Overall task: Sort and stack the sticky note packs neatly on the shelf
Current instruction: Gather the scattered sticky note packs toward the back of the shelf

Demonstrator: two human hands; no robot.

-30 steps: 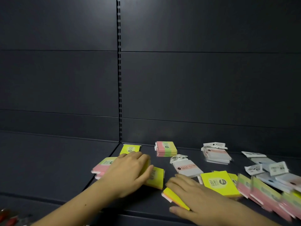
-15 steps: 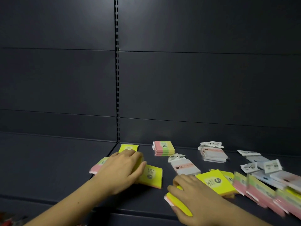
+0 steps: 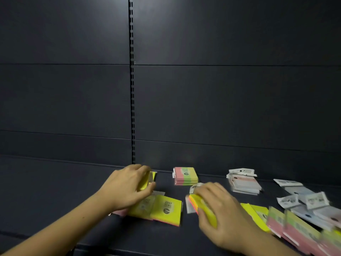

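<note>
Left hand point(image 3: 129, 187) is curling thumb and fingers around a flat yellow sticky note pack point(image 3: 147, 182) lifted at the back left of the dark matte shelf point(image 3: 55, 191); right hand point(image 3: 219, 209) is gripping a second yellow pack with pink edge point(image 3: 204, 207) near the shelf's middle. Between them a square yellow pack marked 2207 point(image 3: 167, 209) is lying flat, touching another yellow pack point(image 3: 142, 207) beneath the left wrist. Behind, a pink-and-green striped stack point(image 3: 185, 176) is sitting by the back panel, a white-wrapped stack point(image 3: 243, 182) to its right, with loose white, yellow and pink-green packs point(image 3: 299, 218) overlapping at far right, blurred.
</note>
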